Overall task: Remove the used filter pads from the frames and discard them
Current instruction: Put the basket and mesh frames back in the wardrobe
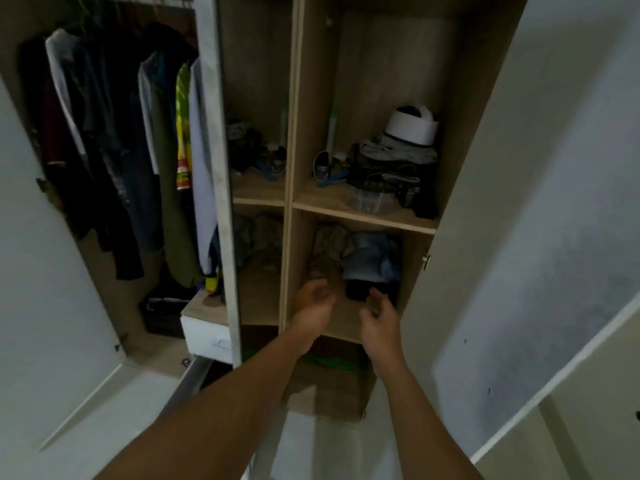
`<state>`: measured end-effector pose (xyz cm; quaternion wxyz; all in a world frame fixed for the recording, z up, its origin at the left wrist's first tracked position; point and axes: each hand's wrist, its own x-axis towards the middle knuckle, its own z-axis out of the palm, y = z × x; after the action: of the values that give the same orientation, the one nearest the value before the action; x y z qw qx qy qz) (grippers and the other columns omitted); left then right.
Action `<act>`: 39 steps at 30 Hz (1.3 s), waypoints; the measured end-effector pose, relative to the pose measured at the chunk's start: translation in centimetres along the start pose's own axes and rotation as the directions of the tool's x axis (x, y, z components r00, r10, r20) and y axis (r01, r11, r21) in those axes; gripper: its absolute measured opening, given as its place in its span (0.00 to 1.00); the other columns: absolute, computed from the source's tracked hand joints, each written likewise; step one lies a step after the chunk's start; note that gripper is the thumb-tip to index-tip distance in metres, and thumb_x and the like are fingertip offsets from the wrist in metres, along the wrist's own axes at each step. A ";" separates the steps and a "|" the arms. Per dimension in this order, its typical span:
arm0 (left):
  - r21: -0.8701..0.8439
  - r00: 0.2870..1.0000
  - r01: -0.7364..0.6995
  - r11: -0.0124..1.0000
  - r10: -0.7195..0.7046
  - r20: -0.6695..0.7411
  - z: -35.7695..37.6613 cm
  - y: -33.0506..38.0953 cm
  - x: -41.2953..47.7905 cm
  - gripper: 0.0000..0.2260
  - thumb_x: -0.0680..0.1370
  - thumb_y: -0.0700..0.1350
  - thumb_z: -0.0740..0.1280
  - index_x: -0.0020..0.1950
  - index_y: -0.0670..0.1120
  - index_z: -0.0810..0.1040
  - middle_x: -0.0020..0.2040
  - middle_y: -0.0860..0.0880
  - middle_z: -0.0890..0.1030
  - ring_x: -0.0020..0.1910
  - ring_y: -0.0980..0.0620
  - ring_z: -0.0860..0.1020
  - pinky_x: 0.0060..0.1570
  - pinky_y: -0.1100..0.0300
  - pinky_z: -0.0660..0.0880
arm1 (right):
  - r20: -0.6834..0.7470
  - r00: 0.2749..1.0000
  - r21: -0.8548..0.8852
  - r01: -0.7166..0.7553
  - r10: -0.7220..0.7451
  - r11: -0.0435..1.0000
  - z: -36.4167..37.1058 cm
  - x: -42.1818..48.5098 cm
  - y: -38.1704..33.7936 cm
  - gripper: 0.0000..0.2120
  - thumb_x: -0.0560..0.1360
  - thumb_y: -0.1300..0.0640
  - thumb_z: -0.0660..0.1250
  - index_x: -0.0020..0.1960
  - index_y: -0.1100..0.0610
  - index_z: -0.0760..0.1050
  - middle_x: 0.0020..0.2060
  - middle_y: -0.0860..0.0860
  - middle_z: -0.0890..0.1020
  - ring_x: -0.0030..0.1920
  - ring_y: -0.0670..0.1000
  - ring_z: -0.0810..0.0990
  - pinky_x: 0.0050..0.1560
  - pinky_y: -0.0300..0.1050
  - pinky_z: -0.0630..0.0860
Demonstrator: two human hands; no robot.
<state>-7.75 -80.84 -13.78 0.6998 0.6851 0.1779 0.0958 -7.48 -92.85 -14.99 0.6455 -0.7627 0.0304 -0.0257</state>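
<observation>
No filter pad or frame is visible. Both my arms reach into an open wooden wardrobe (292, 98). My left hand (313, 301) hovers over the lower right shelf (341, 329), fingers loosely curled and empty. My right hand (379, 315) is beside it, fingers apart, holding nothing. Just beyond the hands lies a dark folded item (358, 289) under a pale blue garment (372, 258), with a crumpled beige cloth (329, 244) to the left. Neither hand touches them.
The upper right shelf holds a white round cap (412, 128), piled dark clothes and a clear plastic tub (370, 200). Clothes hang on a rail at left (117, 133). A white door (519, 168) stands open at right. Something green (329, 362) lies below the shelf.
</observation>
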 end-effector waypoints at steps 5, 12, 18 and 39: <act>0.191 1.000 -0.007 0.982 0.004 0.015 -5.2 -6.1 -6.3 0.08 0.78 0.43 0.68 0.57 0.47 0.80 0.47 0.49 0.83 0.46 0.51 0.81 0.51 0.56 0.80 | 0.078 0.987 -0.055 -0.139 0.143 0.989 1.1 -7.4 3.7 0.22 0.79 0.57 0.62 0.71 0.45 0.68 0.65 0.49 0.76 0.59 0.54 0.78 0.60 0.58 0.78; 0.201 0.986 0.129 0.971 -0.104 -0.131 -14.6 -12.4 -16.4 0.06 0.77 0.40 0.69 0.54 0.47 0.80 0.48 0.47 0.84 0.49 0.47 0.83 0.55 0.52 0.80 | 0.225 0.949 -0.073 -0.212 0.223 0.975 3.5 -18.4 7.9 0.20 0.80 0.59 0.63 0.71 0.47 0.70 0.62 0.44 0.74 0.61 0.52 0.77 0.62 0.54 0.76; 0.246 0.935 0.275 0.929 -0.199 -0.292 -24.3 -17.0 -22.7 0.13 0.77 0.41 0.68 0.62 0.42 0.80 0.52 0.45 0.82 0.49 0.44 0.82 0.55 0.50 0.80 | 0.375 0.884 -0.083 -0.269 0.280 0.960 8.9 -26.8 11.4 0.20 0.81 0.61 0.61 0.71 0.51 0.70 0.66 0.49 0.74 0.64 0.52 0.75 0.58 0.44 0.77; 0.295 0.735 0.673 0.678 -0.570 -0.366 -50.5 -43.0 -26.0 0.13 0.77 0.43 0.69 0.60 0.44 0.81 0.53 0.50 0.81 0.49 0.50 0.79 0.47 0.65 0.75 | 0.399 0.588 -0.474 -0.525 0.703 0.707 32.9 -44.5 34.8 0.20 0.78 0.63 0.61 0.69 0.52 0.71 0.60 0.48 0.76 0.61 0.54 0.77 0.61 0.60 0.76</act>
<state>-55.61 -45.80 -53.35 0.5031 0.6955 0.5019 -0.1058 -49.73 -62.65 -54.76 0.4663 -0.7661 0.1110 0.4283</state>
